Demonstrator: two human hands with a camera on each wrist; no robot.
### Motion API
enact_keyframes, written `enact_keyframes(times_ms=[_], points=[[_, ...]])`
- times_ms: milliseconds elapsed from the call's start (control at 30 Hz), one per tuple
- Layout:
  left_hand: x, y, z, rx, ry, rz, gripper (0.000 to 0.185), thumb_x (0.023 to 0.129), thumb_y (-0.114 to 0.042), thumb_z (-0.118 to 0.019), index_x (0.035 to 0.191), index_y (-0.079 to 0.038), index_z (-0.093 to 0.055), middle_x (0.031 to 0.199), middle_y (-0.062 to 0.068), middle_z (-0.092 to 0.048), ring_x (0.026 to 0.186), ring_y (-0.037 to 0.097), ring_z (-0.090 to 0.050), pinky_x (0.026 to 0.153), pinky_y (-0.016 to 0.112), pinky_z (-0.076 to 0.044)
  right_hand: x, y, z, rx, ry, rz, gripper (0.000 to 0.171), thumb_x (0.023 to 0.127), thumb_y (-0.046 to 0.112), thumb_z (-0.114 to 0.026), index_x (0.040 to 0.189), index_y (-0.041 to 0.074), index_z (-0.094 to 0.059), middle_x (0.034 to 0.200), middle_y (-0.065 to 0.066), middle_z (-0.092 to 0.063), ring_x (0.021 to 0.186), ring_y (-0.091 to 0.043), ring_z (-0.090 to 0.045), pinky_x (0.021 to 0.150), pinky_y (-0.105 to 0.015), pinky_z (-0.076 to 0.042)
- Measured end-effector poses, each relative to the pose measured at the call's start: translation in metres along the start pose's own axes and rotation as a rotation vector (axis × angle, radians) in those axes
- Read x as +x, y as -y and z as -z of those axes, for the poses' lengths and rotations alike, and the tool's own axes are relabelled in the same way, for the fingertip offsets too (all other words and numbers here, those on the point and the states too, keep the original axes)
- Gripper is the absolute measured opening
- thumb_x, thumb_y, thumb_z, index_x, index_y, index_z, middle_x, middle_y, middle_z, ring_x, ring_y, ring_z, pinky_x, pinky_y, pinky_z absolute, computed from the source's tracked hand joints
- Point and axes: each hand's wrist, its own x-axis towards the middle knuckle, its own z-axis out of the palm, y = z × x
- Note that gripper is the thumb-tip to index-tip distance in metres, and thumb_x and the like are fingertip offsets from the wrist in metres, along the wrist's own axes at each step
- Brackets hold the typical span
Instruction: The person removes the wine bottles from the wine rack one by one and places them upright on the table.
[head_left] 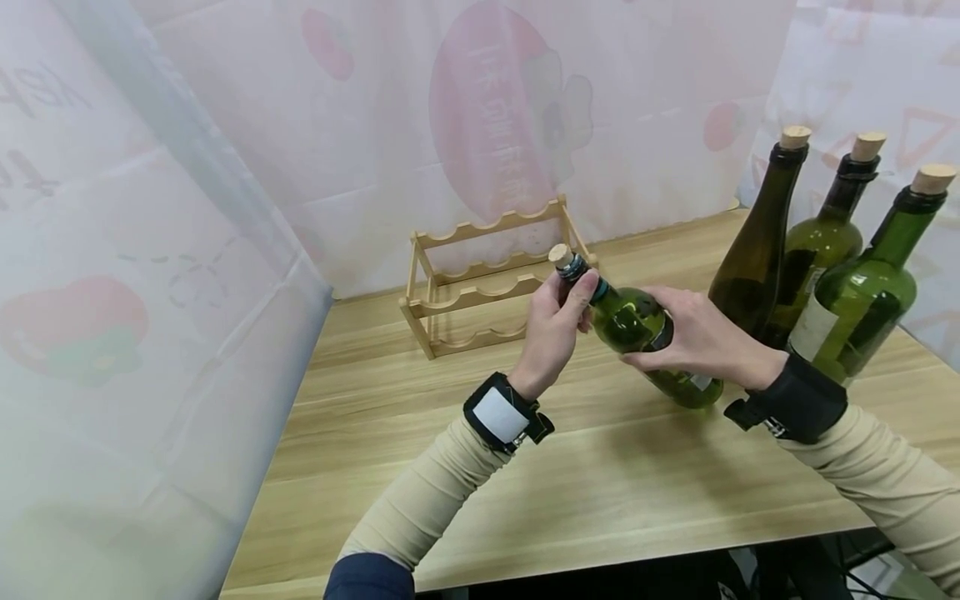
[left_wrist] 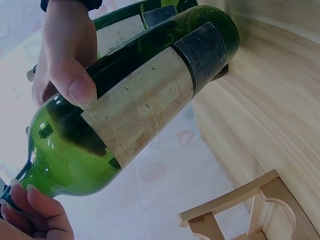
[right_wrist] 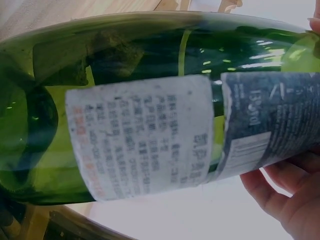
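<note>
Green bottle [head_left: 637, 329] is in both your hands, tilted above the wooden table [head_left: 600, 475], with its corked neck pointing up and away from you toward the rack. Your right hand [head_left: 697, 337] wraps around the wide body of this bottle, fingers curled over the top side and the thumb [left_wrist: 75, 85] pressing near the edge of the pale label [left_wrist: 145, 105]. Your left hand [head_left: 551, 329] closes around the thin neck, just under the cork [head_left: 559, 254]; its fingertips [left_wrist: 37, 200] lie against the shoulder of the glass.

In the right wrist view, you see a white back label [right_wrist: 142, 142] with small printed text and a dark label [right_wrist: 262, 125] beside it. The text is too blurred to read.

Just behind your left hand, the wooden rack [head_left: 480, 279] stands on the table, near the white curtain [head_left: 375, 125]. It has wavy rails on two levels, and no bottle lies in it.

Behind your right hand and a little to its right, three more green bottles [head_left: 817, 250] stand upright close together. Each one carries a cork. The nearest of them is near your right wrist, but I cannot tell if it touches the sleeve.
</note>
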Motion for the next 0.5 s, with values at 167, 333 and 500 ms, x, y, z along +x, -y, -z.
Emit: enact_keyframes(times_ms=[167, 333, 500], points=[[0.000, 0.000, -0.002, 0.004, 0.009, -0.004, 0.022, 0.101, -0.019, -0.051, 0.103, 0.003, -0.054, 0.070, 0.002, -0.046, 0.057, 0.008, -0.045, 0.053, 0.020, -0.042, -0.002, -0.001, 0.002, 0.000, 0.000, -0.003, 0.075, 0.062, 0.024, -0.090, 0.125, 0.003, -0.056, 0.103, -0.005, -0.068, 0.084, -0.016, -0.066, 0.067, -0.028, -0.055], [0.001, 0.001, -0.006, 0.005, 0.021, -0.002, 0.023, 0.101, -0.019, -0.051, 0.104, 0.004, -0.054, 0.070, 0.003, -0.046, 0.057, 0.009, -0.045, 0.053, 0.020, -0.042, -0.004, -0.003, 0.005, -0.011, -0.002, 0.001, 0.074, 0.061, 0.024, -0.091, 0.123, 0.002, -0.057, 0.099, -0.005, -0.068, 0.081, -0.015, -0.065, 0.065, -0.027, -0.055], [0.004, 0.001, -0.011, 0.016, 0.028, -0.004, 0.024, 0.101, -0.021, -0.051, 0.102, 0.004, -0.055, 0.070, 0.003, -0.046, 0.056, 0.009, -0.045, 0.052, 0.021, -0.041, -0.007, -0.004, 0.009, -0.029, -0.001, -0.017, 0.074, 0.061, 0.023, -0.091, 0.124, 0.000, -0.057, 0.100, -0.007, -0.069, 0.081, -0.015, -0.066, 0.065, -0.028, -0.055]])
